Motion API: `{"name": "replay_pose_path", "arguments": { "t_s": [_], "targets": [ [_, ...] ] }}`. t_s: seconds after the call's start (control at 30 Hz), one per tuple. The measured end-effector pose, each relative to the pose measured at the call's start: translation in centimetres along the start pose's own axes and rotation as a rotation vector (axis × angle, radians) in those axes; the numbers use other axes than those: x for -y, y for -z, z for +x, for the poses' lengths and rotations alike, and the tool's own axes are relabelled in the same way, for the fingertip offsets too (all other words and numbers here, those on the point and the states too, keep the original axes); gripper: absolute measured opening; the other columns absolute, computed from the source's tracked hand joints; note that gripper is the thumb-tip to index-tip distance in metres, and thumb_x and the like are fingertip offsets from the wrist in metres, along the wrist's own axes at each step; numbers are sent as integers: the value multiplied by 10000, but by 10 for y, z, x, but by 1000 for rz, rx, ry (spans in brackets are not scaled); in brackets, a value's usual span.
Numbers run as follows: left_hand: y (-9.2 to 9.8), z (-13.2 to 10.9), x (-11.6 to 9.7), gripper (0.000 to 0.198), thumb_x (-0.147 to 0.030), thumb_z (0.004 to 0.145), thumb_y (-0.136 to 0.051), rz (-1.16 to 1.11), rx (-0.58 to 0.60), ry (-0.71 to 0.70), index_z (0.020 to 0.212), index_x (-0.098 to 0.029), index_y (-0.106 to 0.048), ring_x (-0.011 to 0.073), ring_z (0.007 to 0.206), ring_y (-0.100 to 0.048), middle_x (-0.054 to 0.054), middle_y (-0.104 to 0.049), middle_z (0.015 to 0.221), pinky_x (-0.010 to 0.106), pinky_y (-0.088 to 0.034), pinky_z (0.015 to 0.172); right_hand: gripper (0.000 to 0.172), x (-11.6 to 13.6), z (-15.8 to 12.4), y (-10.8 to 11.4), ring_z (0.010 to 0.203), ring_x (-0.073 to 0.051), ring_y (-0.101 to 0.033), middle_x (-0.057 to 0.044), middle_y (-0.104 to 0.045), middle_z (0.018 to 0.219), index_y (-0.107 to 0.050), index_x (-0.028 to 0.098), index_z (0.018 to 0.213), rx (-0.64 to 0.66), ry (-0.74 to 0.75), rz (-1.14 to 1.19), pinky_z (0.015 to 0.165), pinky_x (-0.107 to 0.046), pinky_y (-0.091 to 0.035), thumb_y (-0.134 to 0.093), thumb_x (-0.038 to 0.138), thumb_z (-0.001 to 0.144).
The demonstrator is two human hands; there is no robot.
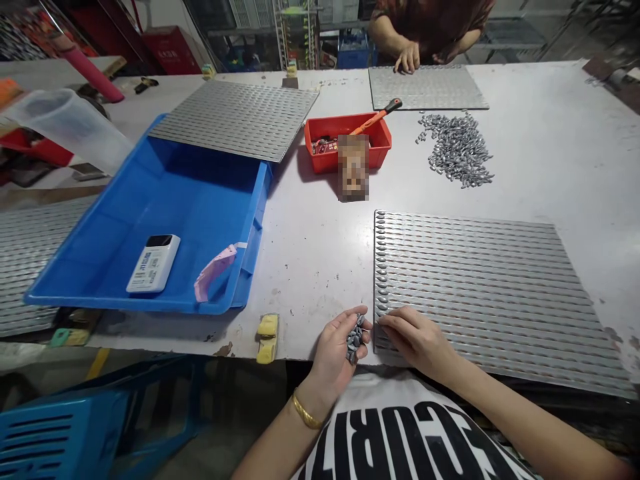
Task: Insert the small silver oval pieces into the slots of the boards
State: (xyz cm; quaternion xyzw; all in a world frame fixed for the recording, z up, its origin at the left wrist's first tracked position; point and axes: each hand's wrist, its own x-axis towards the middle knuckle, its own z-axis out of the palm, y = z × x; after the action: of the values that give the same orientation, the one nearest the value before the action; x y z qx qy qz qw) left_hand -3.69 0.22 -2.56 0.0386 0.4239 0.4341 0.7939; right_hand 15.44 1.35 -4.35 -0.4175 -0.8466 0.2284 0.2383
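My left hand point(339, 343) is cupped palm up around a small heap of grey, leaf-shaped metal pieces point(355, 339), just left of a slotted metal plate point(480, 293). Over the plate's left edge, my right hand point(417, 340) pinches at the first column of slots, its fingertips on a small grey piece that they mostly cover. Above those fingertips, a row of the same pieces point(381, 260) fills that column up to the far corner. The other columns show bare slots.
A loose pile of grey pieces point(457, 150) lies beyond the plate. Across the table, a person's hands work at another plate point(427, 88). A red bin point(325, 160), a blue tray point(245, 233) with a plate point(235, 113) across its far end, and a yellow clip point(267, 339) stand left.
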Motion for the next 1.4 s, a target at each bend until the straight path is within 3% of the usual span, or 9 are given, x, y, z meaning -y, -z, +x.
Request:
{"name": "replay_pose_path", "arguments": {
  "t_s": [0.17, 0.33, 0.43, 0.6, 0.7, 0.83, 0.93, 1.13, 1.4],
  "targets": [
    [-4, -1, 3, 245, -348, 821, -658, 42, 31, -23, 960, -164, -577, 76, 601, -503, 24, -567, 770, 159, -279, 427, 188, 21, 23, 10, 789, -174, -591, -62, -622, 877, -605, 218, 1093, -29, -181, 300, 659, -293, -491, -492, 231, 942],
    [-6, -3, 3, 282, -390, 772, -710, 63, 17, -39, 849, -171, -550, 69, 573, -469, -9, -527, 704, 161, -257, 419, 169, 28, 42, 7, 748, -160, -602, -51, -640, 833, -673, 211, 936, -19, -241, 469, 637, -282, -489, -521, 285, 927],
    [-5, -2, 3, 288, -401, 775, -706, 62, 11, -42, 825, -169, -542, 68, 563, -447, -19, -500, 650, 160, -251, 422, 143, 29, 44, 4, 736, -155, -621, -39, -655, 821, -665, 207, 896, -29, -287, 584, 643, -274, -509, -544, 281, 911],
    [-4, -1, 1, 283, -379, 762, -722, 46, -4, -45, 830, -170, -543, 69, 580, -463, -5, -531, 697, 162, -260, 429, 183, 26, 34, 9, 712, -149, -635, -58, -665, 893, -628, 196, 1016, -100, -391, 718, 624, -265, -541, -532, 324, 926],
    [0, -1, -2, 282, -315, 727, -759, 29, -37, -62, 860, -168, -559, 66, 607, -484, 5, -554, 743, 155, -271, 439, 170, 16, 20, 15, 728, -154, -614, -63, -649, 882, -643, 194, 983, -153, -396, 629, 613, -258, -531, -557, 323, 914],
    [5, -1, -6, 291, -269, 704, -776, 6, -61, -74, 899, -153, -594, 65, 608, -485, 6, -551, 724, 154, -276, 438, 160, 5, -3, 14, 839, -186, -625, -69, -654, 919, -639, 214, 1022, -37, -325, 454, 703, -298, -525, -521, 271, 930],
    [6, -1, -5, 306, -274, 705, -777, -4, -61, -70, 926, -143, -612, 69, 614, -489, 14, -557, 729, 157, -285, 436, 142, 5, -13, 6, 808, -182, -622, -64, -653, 885, -613, 214, 998, 6, -269, 321, 691, -304, -511, -483, 224, 941],
    [6, -2, -3, 329, -288, 678, -796, -12, -68, -48, 915, -147, -618, 66, 596, -489, 12, -556, 726, 155, -283, 424, 197, 7, -9, -6, 764, -170, -610, -65, -640, 847, -610, 215, 1015, 27, -107, 149, 661, -291, -503, -425, 180, 959],
    [7, -3, -3, 311, -281, 697, -780, -21, -68, -47, 923, -146, -613, 63, 589, -478, 12, -554, 728, 152, -286, 419, 202, 4, -6, -10, 731, -169, -566, -59, -596, 799, -611, 189, 953, 64, -75, -112, 631, -285, -469, -411, 162, 952]
  ]
}}
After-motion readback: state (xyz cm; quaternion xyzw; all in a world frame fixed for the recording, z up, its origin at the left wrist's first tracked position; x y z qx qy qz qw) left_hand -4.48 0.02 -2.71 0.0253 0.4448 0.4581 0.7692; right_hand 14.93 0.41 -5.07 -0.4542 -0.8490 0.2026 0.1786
